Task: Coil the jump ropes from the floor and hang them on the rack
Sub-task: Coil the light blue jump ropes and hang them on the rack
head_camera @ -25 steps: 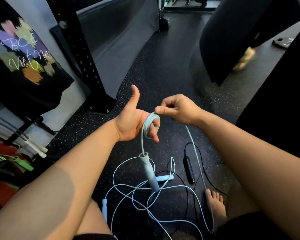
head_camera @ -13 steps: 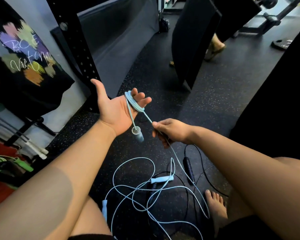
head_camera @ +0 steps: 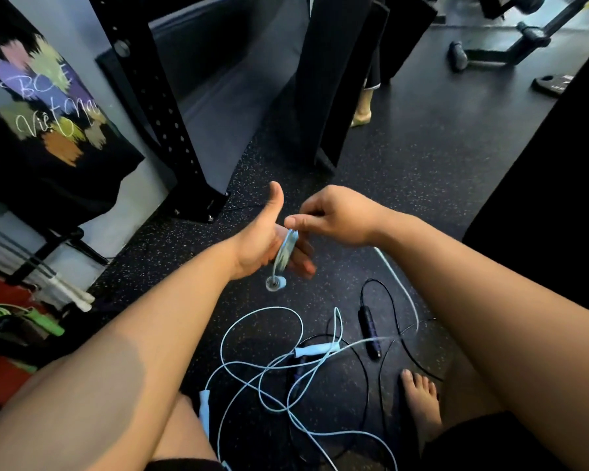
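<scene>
A light blue jump rope is partly wound into a small coil (head_camera: 286,249) round the fingers of my left hand (head_camera: 259,246), whose thumb points up. One blue handle (head_camera: 275,283) dangles just below that hand. My right hand (head_camera: 340,219) pinches the rope right above the coil, and the slack (head_camera: 398,283) trails from it down to the floor. The rest of the blue rope (head_camera: 252,368) lies in loose tangled loops on the black floor, with two more blue handles (head_camera: 315,350) (head_camera: 204,407) among them. A black jump rope (head_camera: 369,326) lies beside them.
A black perforated rack upright (head_camera: 157,107) stands on the floor at left. Black upright panels (head_camera: 327,79) and another person's foot (head_camera: 361,113) are ahead. My bare foot (head_camera: 420,406) rests by the ropes. Green bands (head_camera: 31,321) lie far left; gym equipment (head_camera: 510,45) at back right.
My right hand rose from below my left hand to just above its fingers, bringing the rope round the coil. My left hand turned from palm-up to thumb-up and sank a little.
</scene>
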`<state>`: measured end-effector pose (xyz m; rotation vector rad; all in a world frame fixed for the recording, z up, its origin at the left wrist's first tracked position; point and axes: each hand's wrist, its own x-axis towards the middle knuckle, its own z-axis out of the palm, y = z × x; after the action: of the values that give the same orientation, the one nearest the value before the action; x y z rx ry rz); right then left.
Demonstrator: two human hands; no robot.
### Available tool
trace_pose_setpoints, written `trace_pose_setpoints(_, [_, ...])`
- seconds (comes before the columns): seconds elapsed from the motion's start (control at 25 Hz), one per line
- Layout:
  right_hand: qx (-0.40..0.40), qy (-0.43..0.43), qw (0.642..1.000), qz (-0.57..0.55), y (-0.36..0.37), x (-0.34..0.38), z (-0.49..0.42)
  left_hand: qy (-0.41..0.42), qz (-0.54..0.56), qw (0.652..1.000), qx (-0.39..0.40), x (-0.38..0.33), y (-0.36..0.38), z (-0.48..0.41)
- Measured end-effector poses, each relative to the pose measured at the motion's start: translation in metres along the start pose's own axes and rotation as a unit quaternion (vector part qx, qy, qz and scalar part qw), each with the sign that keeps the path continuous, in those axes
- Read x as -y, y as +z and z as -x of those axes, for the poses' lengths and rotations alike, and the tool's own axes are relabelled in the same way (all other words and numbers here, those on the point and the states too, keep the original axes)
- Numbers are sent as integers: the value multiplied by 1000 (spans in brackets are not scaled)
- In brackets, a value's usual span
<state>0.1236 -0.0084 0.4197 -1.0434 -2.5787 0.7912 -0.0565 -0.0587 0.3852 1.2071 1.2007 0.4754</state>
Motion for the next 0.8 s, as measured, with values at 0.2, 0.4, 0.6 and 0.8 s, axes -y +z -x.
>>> trace_pose_setpoints(0.2, [-83,10,993,-89,10,-23,-2,31,129,988,75,-11,1,10])
trace_pose_setpoints(0.4, [-92,45,976,-192,39,-33,-1,102,267,957,49,-20,-1,20])
trace_pose_setpoints(0.6, [1,129,946,-296,59,-30,3,200,428,881,-17,-19,-11,22])
trace_pose_setpoints(0.8, [105,137,960,-221,47,-22,5,220,358,890,-176,-15,-23,13])
